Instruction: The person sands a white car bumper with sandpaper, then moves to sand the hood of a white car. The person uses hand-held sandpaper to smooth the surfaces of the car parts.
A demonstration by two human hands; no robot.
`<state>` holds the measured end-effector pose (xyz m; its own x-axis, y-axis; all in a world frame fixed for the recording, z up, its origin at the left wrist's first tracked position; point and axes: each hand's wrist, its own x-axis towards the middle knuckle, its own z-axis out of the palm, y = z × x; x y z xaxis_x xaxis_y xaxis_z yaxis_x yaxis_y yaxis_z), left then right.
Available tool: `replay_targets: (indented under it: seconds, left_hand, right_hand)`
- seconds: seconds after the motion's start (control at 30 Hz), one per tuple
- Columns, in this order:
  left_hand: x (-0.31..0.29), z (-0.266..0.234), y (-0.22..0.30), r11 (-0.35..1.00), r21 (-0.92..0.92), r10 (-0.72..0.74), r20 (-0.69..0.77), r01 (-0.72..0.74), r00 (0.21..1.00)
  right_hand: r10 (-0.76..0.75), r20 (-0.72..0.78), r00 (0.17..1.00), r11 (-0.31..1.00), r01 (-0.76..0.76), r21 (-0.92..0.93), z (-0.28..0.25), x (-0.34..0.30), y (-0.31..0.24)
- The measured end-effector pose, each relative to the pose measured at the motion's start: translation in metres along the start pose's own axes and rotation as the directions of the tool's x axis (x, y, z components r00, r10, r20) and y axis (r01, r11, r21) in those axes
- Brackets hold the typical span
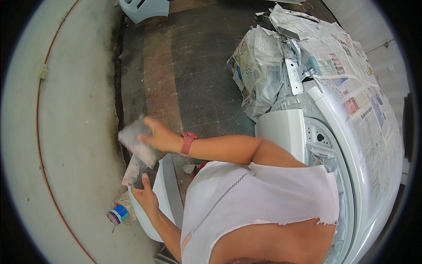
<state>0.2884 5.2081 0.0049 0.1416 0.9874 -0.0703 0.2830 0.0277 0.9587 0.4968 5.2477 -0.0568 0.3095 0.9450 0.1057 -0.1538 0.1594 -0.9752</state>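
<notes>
My right hand (160,137), with a red watch on its wrist, is closed on a flat greyish-white piece (130,133) that motion smears; its exact kind is unclear. Just below, my left hand (148,198) grips a flat pale pinkish piece (130,172) between thumb and fingers. Grey smears lie on its upper part, near where the two pieces meet or overlap. Beneath and beside my left forearm is a curved white panel (169,185). To the left of that forearm stands a can with a blue label (118,214), by a beige crumpled bundle.
A white car body (323,103) masked with newspaper (347,66) fills the right side. Its front end carries a wrapped bundle (259,66). A pale wall (79,110) with an orange cable rises at left. Another light-coloured panel (147,9) lies on the dark floor mat (198,66).
</notes>
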Motion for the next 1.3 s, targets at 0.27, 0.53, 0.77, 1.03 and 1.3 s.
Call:
replay_targets:
  seconds: [0.27,0.53,0.77,1.03,1.3]
  left_hand:
    - [0.004,-0.001,-0.004,0.973,0.134,-0.206,0.142,0.188,0.968]
    - [0.008,-0.015,-0.014,0.962,-0.017,-0.266,0.141,0.271,0.954]
    - [0.035,-0.022,-0.019,0.989,-0.06,-0.147,-0.162,0.139,0.976]
    - [0.021,-0.001,-0.022,0.952,0.286,0.1,0.042,-0.108,0.994]
    - [0.007,0.005,-0.018,0.925,0.38,-0.033,0.046,0.013,0.998]
  right_hand:
    - [0.129,0.364,0.922,0.981,-0.065,-0.182,-0.006,-0.027,-0.025]
    - [0.024,-0.081,0.996,0.962,-0.045,-0.269,-0.05,0.011,-0.014]
    - [0.377,0.672,0.638,0.883,-0.029,-0.468,-0.065,-0.003,-0.024]
    - [-0.428,0.612,0.665,0.592,0.718,-0.367,0.014,-0.055,-0.04]
    - [0.117,0.203,0.972,0.704,0.063,-0.707,-0.091,-0.002,0.079]
